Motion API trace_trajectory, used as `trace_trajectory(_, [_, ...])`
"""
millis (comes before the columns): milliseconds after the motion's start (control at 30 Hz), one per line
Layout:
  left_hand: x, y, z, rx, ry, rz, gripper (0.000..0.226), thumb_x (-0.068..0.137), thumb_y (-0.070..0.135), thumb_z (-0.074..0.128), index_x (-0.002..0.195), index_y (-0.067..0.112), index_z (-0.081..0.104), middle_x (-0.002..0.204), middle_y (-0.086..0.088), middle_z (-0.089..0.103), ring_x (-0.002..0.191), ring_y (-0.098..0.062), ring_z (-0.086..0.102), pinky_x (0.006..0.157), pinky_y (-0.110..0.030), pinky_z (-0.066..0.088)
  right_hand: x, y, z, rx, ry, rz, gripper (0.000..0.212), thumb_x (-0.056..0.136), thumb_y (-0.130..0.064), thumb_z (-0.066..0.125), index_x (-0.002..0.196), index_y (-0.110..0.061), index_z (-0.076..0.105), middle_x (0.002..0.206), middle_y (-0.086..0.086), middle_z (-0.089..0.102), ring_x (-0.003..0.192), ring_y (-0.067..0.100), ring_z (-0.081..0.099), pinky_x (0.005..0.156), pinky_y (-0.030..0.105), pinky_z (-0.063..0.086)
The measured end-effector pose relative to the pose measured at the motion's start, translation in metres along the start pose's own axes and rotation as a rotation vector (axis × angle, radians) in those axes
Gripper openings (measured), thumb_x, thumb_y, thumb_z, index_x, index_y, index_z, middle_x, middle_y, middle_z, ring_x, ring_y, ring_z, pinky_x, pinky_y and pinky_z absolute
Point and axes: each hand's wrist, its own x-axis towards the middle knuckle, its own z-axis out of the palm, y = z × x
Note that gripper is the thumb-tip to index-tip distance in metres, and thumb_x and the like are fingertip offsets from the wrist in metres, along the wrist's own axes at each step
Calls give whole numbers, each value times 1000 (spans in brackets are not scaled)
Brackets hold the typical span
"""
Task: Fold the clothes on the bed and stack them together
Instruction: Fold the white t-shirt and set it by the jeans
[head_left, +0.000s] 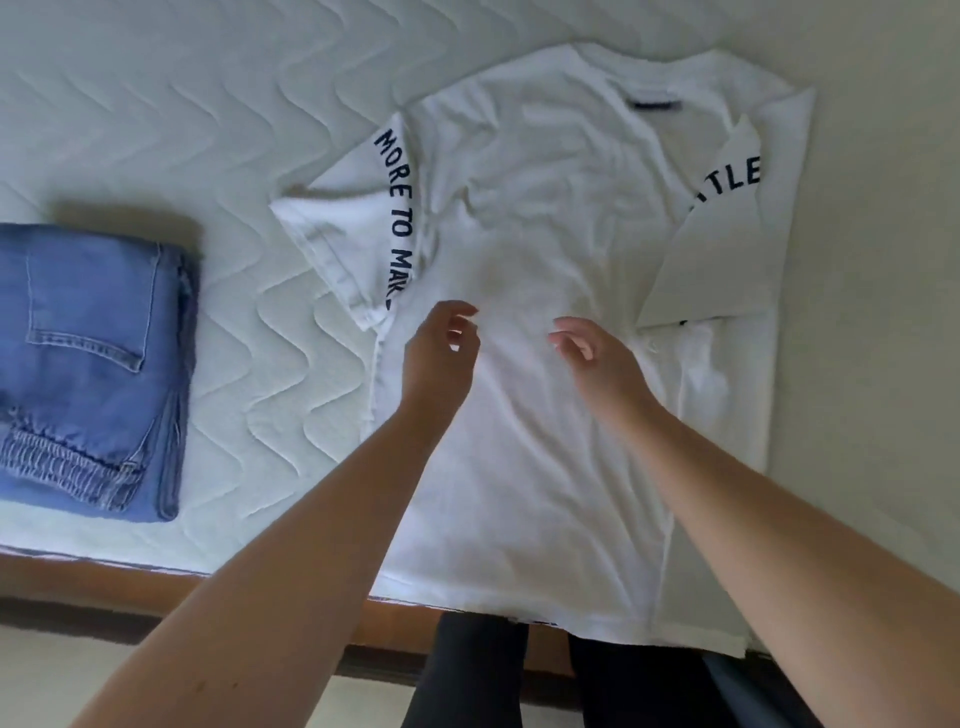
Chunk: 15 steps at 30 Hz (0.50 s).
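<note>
A white T-shirt (550, 218) with dark lettering lies spread back-up on the bed, collar at the far end, hem hanging over the near edge. Its right side and sleeve are folded inward; its left sleeve sticks out flat. My left hand (441, 353) hovers over the shirt's middle with fingers loosely curled, holding nothing. My right hand (597, 353) hovers beside it, fingers relaxed, also holding nothing. A folded pair of blue jeans (93, 369) sits at the left of the bed, apart from the shirt.
The quilted white mattress (234, 130) stretches to the far left. Its wooden bed frame (104, 577) runs along the near edge. A pale wall (883, 260) borders the right side. My dark-trousered legs (467, 675) stand against the frame.
</note>
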Motion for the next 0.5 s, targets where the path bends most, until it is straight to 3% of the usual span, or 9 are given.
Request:
trace_trajectory(167, [22,-21,-44,-17,241,-74,25,92,9,50,109,22,63,105,8,66,87,-2,60,73,-7,44,41,-41,29,236,-90,93,34,101,-14,48,134,-13,55,129,6,63,121,18,58,107,34,40])
trace_trajectory(300, [39,-33,-66,2,296,-91,28,92,13,51,117,24,60,118,7,54,103,-7,57,86,-24,49,77,-80,46,389,-160,203,21,100,-19,47,118,-26,57,124,0,61,118,12,58,106,33,40])
trace_trajectory(400, [59,-44,-75,6,329,-273,43,93,24,57,134,24,47,140,-2,41,123,-19,46,99,-33,40,105,-102,55,393,-168,172,20,99,-21,47,113,-29,60,132,1,59,120,12,55,109,33,38])
trace_trajectory(500, [82,-45,-81,-219,367,-516,57,91,30,62,142,23,37,137,-4,41,117,-23,51,99,-42,47,133,-119,60,385,-151,144,34,100,-20,46,133,-19,54,135,3,56,125,16,52,110,32,36])
